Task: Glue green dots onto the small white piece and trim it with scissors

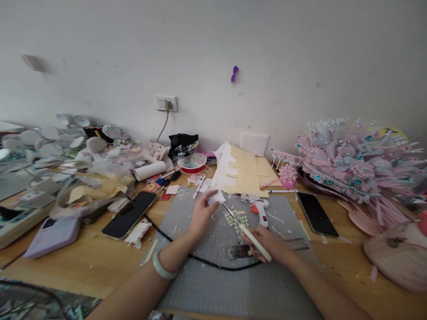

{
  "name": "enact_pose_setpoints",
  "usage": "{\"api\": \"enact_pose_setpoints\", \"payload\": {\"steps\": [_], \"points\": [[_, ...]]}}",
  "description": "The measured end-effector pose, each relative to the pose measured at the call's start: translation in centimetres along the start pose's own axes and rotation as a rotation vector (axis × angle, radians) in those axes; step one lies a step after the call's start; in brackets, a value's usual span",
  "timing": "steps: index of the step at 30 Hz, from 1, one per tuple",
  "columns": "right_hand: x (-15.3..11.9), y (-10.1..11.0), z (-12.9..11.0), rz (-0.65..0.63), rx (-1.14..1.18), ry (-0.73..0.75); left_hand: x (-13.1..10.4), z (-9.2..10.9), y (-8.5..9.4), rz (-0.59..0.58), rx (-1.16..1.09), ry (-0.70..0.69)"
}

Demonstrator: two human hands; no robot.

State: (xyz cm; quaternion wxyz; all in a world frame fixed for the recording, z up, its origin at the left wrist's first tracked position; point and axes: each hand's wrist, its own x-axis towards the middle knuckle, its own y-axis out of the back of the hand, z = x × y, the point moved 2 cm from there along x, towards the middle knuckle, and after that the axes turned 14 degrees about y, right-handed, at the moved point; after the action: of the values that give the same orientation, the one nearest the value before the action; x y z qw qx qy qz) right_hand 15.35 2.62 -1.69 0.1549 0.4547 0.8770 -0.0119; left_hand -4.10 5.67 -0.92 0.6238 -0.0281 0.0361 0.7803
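My left hand [203, 215], with a pale bangle on the wrist, pinches a small piece of white paper [217, 196] over the grey cutting mat [213, 284]. My right hand [263, 244] is wrapped round the white handle of a scissors-like tool [255, 243], whose thin metal blade points up and left to the paper's lower edge. Under the blade lies a cluster of small green and white round pieces [237, 220]. A white glue gun [262, 212] rests just right of them. Beneath my right hand a metal ruler [238, 252] is partly hidden.
Black phones lie left [130, 214] and right [316, 214] of the mat. A black cable [216, 266] crosses it. Yellow card sheets [248, 169] stand behind. Pink decorated headpieces [350, 160] fill the right; white rolls and bags [88, 195] crowd the left.
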Motion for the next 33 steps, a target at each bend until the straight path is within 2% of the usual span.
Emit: {"api": "enact_pose_setpoints", "payload": {"steps": [11,17,21,25,33], "points": [[0.4,0.2,0.8,-0.024,-0.036,0.003,0.0,0.0,0.0,0.014,-0.005,0.010],[0.3,0.2,0.6,0.005,-0.081,0.010,0.1,0.0,0.0,0.024,-0.056,0.035],[-0.2,-0.1,-0.2,0.030,0.001,-0.005,0.1,0.0,0.0,0.034,-0.053,0.076],[-0.6,-0.3,-0.7,0.059,0.102,0.002,0.0,-0.2,-0.1,0.002,-0.147,0.110],[-0.3,0.0,-0.3,0.021,0.141,-0.004,-0.1,0.3,-0.1,0.048,-0.064,0.051]]}}
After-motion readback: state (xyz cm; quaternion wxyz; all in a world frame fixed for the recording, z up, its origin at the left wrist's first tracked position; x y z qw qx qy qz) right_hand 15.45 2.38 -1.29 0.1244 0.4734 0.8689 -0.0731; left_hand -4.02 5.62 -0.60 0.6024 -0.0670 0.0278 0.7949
